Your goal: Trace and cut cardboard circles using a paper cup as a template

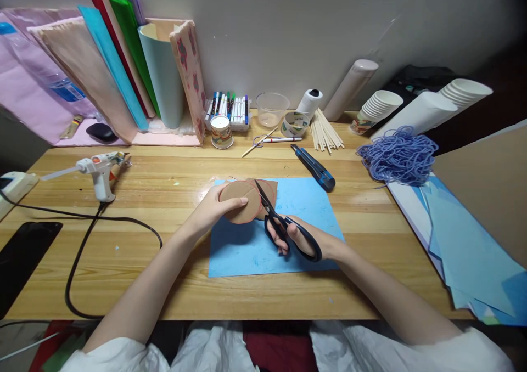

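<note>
My left hand (220, 202) pinches a round piece of brown cardboard (237, 210) with a red outline along its edge, thumb on top. Behind its right side shows another brown cardboard piece (272, 190) with a curved red line drawn on it. My right hand (298, 236) has its fingers through the handles of black scissors (275, 217). The blades point up and left, by the right edge of the round piece; whether they touch it I cannot tell. Under both hands lies a blue sheet of paper (247, 257) on the wooden table.
A blue and black utility knife (313, 168) lies beyond the sheet. Farther back are wooden sticks (325, 130), markers (226, 108) and paper cups (376, 111). Purple cord (399, 155) is heaped at right. A hot glue gun (101, 174) and its cable (76, 262) occupy the left.
</note>
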`<state>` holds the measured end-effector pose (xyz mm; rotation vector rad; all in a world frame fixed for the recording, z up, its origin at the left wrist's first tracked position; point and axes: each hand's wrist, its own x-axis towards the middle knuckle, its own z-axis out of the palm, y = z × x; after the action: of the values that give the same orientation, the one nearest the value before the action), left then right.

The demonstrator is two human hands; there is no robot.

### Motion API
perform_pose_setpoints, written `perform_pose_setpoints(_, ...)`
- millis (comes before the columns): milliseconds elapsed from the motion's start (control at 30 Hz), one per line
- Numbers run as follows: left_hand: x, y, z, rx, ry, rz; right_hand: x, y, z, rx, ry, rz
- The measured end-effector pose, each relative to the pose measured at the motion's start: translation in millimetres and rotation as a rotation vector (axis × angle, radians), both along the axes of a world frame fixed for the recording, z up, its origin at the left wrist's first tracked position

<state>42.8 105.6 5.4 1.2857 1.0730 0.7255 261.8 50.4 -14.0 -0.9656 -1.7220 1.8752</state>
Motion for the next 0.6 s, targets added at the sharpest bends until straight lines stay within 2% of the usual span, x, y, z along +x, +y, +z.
perform_pose_setpoints(267, 0.8, -0.4, -0.3, 0.003, 0.047, -0.010, -1.8, -3.0, 3.0, -0.037, -0.016, -0.007)
perform_pose_setpoints(600, 0.7, 0.0, -0.8, -0.037, -0.022, 0.025, -5.1, -3.7, 3.2, -0.006, -0.091, -0.091)
